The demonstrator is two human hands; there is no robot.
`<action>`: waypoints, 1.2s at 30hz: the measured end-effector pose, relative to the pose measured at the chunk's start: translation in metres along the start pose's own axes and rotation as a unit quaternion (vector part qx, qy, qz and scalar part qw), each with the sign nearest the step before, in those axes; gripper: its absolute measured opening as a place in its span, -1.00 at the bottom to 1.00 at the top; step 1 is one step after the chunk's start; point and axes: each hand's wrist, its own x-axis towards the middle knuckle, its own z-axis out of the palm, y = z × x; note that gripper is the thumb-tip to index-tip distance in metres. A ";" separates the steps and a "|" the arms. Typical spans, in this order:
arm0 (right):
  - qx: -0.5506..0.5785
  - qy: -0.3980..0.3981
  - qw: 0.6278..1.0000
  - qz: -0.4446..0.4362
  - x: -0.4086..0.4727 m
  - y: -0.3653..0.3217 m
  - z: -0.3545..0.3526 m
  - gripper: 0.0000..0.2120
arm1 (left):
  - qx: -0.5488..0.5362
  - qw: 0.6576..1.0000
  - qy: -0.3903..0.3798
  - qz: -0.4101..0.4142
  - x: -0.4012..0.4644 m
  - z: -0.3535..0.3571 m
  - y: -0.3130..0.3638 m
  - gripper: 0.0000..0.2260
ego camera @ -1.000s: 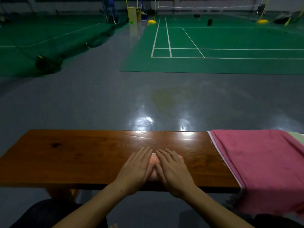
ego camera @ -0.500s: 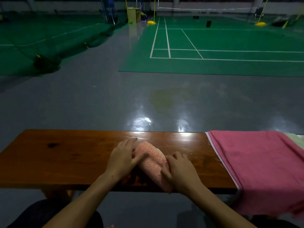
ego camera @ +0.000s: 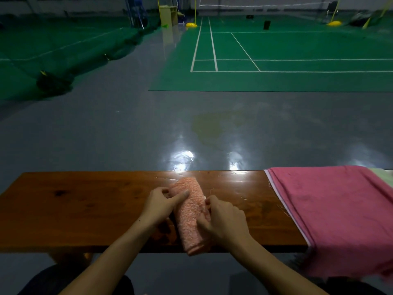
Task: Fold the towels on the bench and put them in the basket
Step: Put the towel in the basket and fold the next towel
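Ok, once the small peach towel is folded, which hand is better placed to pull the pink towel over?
Right, probably. The right hand lies between the peach towel and the pink towel draped over the bench; the left hand would have to cross over.

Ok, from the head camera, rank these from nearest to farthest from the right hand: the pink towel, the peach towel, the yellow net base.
1. Peach towel: pinched by the right hand.
2. Pink towel: draped over the bench's right end.
3. Yellow net base: far across the court.
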 end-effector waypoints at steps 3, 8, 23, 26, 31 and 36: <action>0.026 -0.009 1.000 -0.008 0.001 0.001 0.003 -0.60 | -0.020 1.000 -0.003 0.020 0.000 0.002 0.006 -0.45; 0.094 -0.017 0.995 -0.017 -0.001 0.004 -0.003 -0.59 | -0.107 0.994 -0.011 0.026 -0.003 0.003 0.009 -0.61; 0.512 -0.067 0.853 -0.073 -0.012 -0.033 -0.020 -0.10 | -0.222 0.967 0.020 0.123 -0.032 -0.041 0.033 -0.57; 0.496 -0.043 0.859 -0.119 -0.018 -0.044 -0.024 -0.07 | -0.244 0.960 0.052 0.125 -0.035 -0.057 0.034 -0.61; 0.456 0.007 0.870 -0.187 -0.023 -0.068 -0.040 -0.27 | -0.258 0.948 0.110 0.150 -0.051 -0.086 0.029 -0.52; 0.384 0.020 0.889 -0.250 -0.025 -0.107 -0.044 -0.39 | -0.254 0.938 0.167 0.168 -0.078 -0.128 0.011 -0.59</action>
